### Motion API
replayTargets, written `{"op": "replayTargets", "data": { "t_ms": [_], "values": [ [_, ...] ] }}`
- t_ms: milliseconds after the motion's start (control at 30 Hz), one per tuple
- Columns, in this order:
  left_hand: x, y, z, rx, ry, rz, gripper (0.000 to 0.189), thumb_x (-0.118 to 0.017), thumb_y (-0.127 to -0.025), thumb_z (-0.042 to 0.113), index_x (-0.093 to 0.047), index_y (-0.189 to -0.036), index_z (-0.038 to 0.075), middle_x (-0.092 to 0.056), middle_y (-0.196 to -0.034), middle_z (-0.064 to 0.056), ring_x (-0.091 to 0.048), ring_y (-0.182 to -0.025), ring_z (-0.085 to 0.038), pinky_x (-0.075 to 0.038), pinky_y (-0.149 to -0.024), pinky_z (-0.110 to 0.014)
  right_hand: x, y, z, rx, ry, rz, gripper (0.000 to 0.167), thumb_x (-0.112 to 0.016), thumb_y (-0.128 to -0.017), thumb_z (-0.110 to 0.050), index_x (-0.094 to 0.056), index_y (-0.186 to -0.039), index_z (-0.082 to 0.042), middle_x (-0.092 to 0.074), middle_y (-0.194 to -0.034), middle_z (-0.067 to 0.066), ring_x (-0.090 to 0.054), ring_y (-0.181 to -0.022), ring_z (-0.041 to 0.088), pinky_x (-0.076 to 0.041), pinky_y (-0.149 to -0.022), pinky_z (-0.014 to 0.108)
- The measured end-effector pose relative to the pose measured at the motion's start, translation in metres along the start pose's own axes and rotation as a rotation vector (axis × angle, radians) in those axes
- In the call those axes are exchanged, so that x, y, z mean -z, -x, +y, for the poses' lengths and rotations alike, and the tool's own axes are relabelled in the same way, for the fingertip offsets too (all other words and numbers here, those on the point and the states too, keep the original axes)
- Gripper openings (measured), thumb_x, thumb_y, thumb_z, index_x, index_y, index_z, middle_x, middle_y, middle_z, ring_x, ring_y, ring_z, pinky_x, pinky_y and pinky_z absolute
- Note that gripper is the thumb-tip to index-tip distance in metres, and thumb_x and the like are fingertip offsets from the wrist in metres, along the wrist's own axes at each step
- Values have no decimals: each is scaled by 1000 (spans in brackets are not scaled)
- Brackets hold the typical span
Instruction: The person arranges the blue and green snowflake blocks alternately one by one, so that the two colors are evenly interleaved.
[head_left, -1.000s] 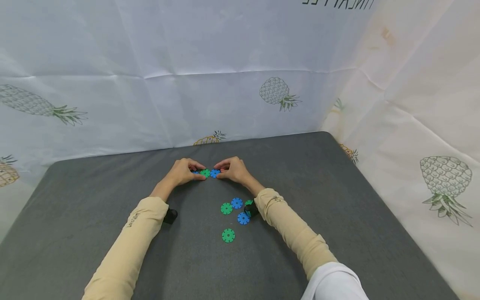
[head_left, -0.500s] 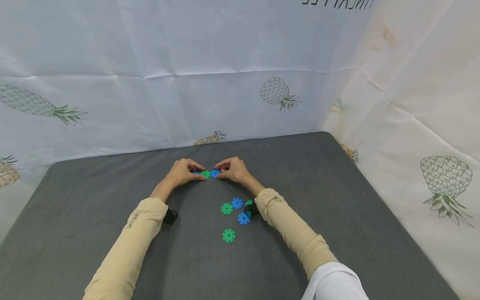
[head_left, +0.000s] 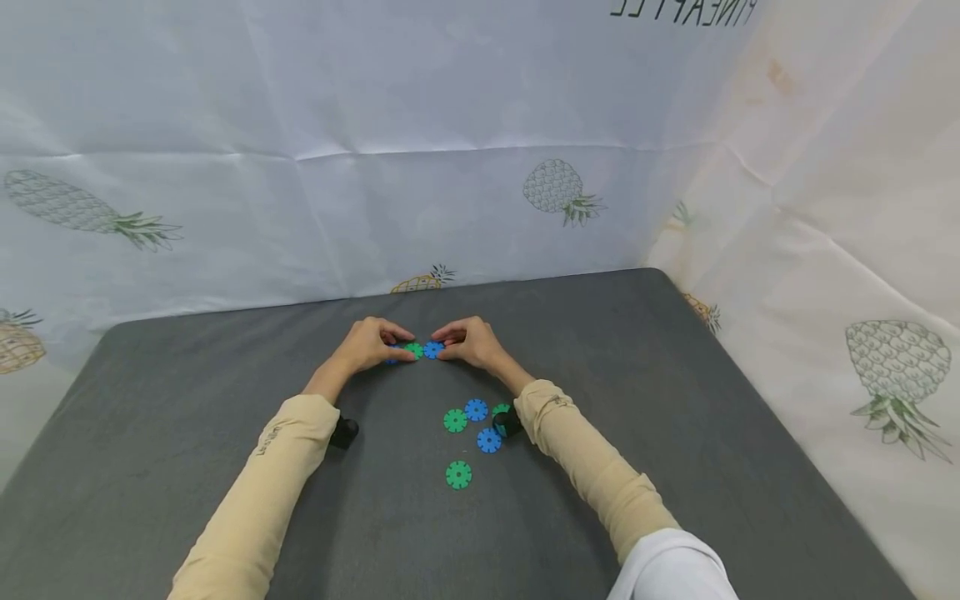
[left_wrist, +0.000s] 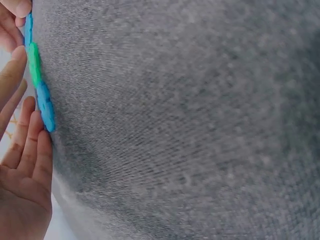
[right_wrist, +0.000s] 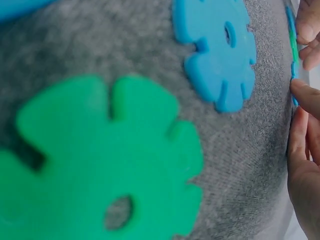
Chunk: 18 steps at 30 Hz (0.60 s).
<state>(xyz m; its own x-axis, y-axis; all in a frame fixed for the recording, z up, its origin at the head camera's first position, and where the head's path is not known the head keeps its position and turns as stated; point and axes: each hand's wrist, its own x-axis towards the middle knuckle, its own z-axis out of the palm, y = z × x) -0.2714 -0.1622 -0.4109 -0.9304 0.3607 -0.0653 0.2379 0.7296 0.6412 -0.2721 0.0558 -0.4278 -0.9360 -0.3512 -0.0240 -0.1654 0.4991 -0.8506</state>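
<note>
Three flat notched discs lie in a row, edge to edge, near the table's far side: a blue disc (left_wrist: 46, 107) at the left, a green disc (head_left: 414, 351) in the middle and a blue disc (head_left: 433, 350) at the right. My left hand (head_left: 367, 344) pinches the green disc between thumb and fingertips, and its fingers partly cover the left blue disc in the head view. My right hand (head_left: 472, 342) holds the right blue disc by its edges, thumb on the near side and index finger on the far side. Both hands stay low over the tabletop.
Several loose discs lie nearer on the grey table (head_left: 405, 517), among them a green disc (head_left: 458, 475) and a blue disc (head_left: 489, 440). The black right wrist camera (head_left: 507, 422) overlaps another green disc (head_left: 501, 410). A pineapple-print curtain (head_left: 450, 208) hangs behind.
Both hands keep their hold on the discs, and the row stays in place. The whole head view has shifted slightly, so everything appears a little lower and further right.
</note>
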Motion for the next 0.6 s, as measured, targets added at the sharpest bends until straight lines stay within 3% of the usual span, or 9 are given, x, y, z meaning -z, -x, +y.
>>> {"op": "replayTargets", "data": {
  "t_ms": [167,400,600],
  "values": [
    [0,0,2,-9,2,-7,36,-80,-80,23,-73,-112,7,-65,-117,-17,-61,-100,-32,-51,-82,-44,2,0,1,8,-30,-14,29,-78,-79,-3,-73,-108,-5,-72,-102,8,-67,-89,15,-53,-76,25],
    [-3,-5,9,-45,21,-14,33,-79,-81,19,-73,-111,4,-65,-115,-19,-62,-101,-32,-51,-83,-45,12,6,7,4,-217,-31,35,-75,-78,5,-69,-113,2,-69,-110,16,-68,-89,20,-54,-78,28],
    [-10,-8,15,-62,23,-12,33,-79,-80,18,-73,-110,4,-67,-111,-16,-64,-94,-29,-52,-79,-43,21,17,9,8,-283,-33,36,-73,-80,6,-66,-116,6,-67,-113,19,-68,-90,19,-54,-81,29]
  ]
}}
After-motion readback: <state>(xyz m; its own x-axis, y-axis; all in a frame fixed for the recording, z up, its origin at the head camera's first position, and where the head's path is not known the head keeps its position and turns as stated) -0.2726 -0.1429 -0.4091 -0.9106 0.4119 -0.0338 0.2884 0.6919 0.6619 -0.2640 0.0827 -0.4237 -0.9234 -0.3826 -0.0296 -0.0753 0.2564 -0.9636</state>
